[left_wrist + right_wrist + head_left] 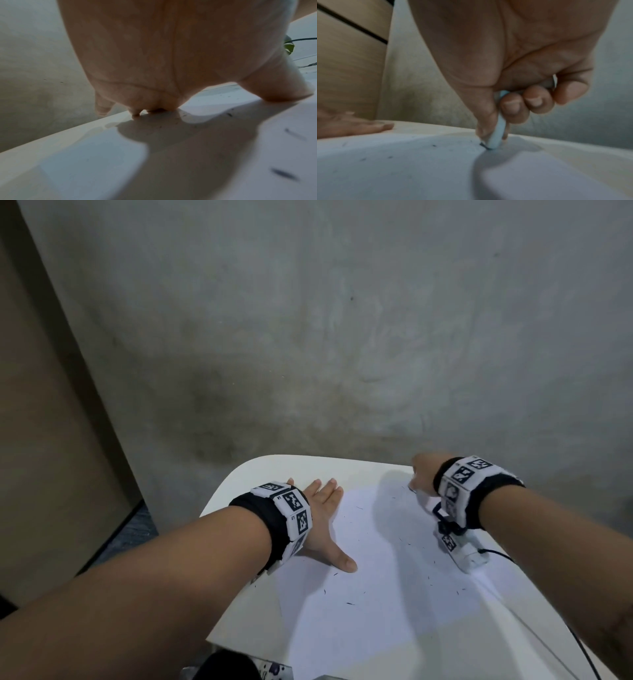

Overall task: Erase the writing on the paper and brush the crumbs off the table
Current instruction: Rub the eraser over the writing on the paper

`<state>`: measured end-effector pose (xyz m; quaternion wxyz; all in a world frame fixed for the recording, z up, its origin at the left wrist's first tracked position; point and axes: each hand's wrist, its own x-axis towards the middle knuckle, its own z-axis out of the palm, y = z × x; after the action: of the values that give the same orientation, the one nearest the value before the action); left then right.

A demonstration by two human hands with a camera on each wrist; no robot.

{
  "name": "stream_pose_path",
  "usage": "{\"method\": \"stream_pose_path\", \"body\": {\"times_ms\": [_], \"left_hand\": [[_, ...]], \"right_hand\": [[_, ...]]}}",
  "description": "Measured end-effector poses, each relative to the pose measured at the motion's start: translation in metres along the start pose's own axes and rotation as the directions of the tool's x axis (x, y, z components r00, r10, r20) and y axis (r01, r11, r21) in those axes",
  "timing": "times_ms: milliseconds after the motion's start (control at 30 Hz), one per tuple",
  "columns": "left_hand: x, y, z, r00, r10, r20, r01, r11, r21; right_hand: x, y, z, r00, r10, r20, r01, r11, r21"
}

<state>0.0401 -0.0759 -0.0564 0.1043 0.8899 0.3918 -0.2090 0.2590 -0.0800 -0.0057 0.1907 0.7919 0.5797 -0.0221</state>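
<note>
A white sheet of paper lies on the white table. Small dark crumbs are scattered over the sheet. My left hand lies flat on the paper's left edge, fingers straight and thumb spread; from the left wrist view the left hand presses down, with crumbs nearby. My right hand is at the paper's far right corner. It pinches a white eraser between thumb and fingers, its tip on the paper beside a dark mark.
A grey concrete wall rises just behind the table's rounded far edge. A wooden panel stands at the left. A black cable runs over the table's right side. The left hand shows in the right wrist view.
</note>
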Motion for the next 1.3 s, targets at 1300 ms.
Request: {"method": "stream_pose_path", "body": {"times_ms": [1300], "left_hand": [[0.002, -0.003, -0.001, 1.000, 0.019, 0.017, -0.019, 1.000, -0.017]], "right_hand": [[0.006, 0.032, -0.001, 0.994, 0.073, -0.081, -0.030, 0.896, 0.444]]}}
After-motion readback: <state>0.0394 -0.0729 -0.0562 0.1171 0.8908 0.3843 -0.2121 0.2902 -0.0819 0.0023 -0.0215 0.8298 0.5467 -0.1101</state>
